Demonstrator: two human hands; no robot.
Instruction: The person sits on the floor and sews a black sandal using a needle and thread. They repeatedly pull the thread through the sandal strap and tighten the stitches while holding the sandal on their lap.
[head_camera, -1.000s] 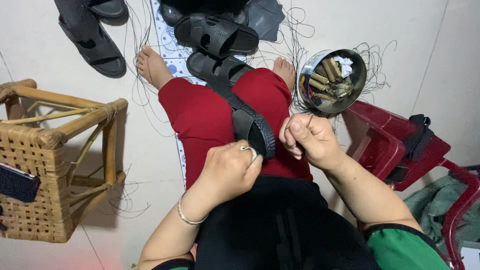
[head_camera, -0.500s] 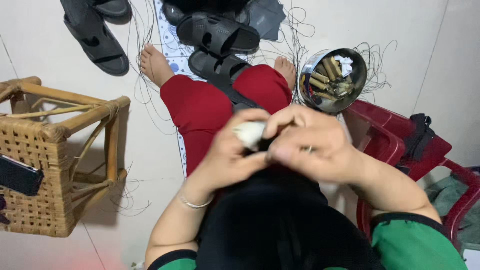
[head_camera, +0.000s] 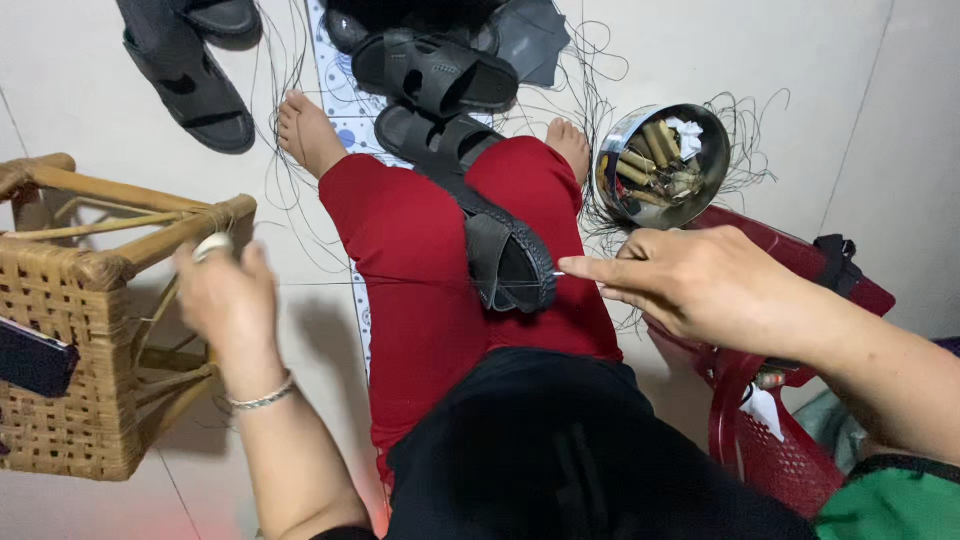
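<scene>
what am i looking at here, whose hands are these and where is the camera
The camera sits on a person's head and looks down at their own lap and two bare hands. A dark sandal strap lies across their red trousers. The right hand pinches something thin at the strap's edge, perhaps a needle. The left hand, wearing a bracelet, is drawn out sideways, with a thin thread stretched between the hands. On the pale tiled floor lie more dark sandals, a round metal bowl of small spools, and a woven rattan stool.
</scene>
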